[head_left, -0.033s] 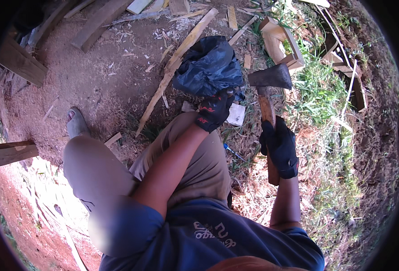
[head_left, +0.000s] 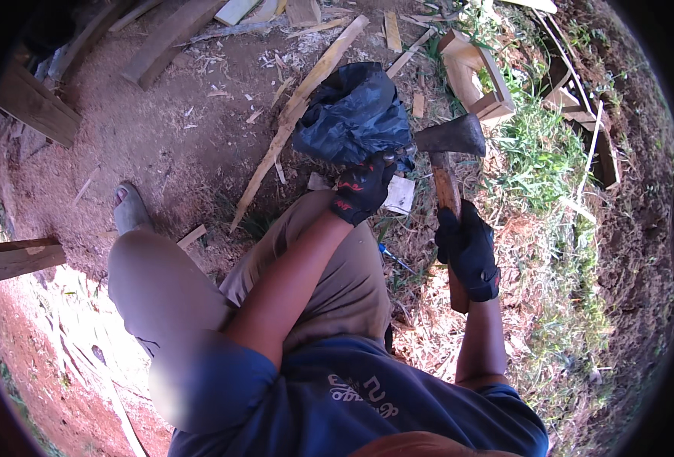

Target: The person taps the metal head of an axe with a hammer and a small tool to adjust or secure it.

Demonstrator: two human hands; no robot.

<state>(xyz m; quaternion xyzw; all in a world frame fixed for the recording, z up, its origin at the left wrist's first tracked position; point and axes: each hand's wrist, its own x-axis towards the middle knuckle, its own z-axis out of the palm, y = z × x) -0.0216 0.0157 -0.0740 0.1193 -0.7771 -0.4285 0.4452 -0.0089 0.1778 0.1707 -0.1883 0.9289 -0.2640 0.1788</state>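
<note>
One axe is grasped by its handle in the right hand, blade end near the black plastic bag. The left hand is clenched at the bag's near edge; any held item is indistinct. Apparent step: axe positioning. The next move calls for left-hand clearance.

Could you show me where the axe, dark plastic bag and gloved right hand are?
Axe [head_left: 445, 181], head view: on the wooden handle, just below the metal.
Dark plastic bag [head_left: 352, 114], head view: on its crumpled middle.
Gloved right hand [head_left: 470, 250], head view: on the back of the hand.
</note>
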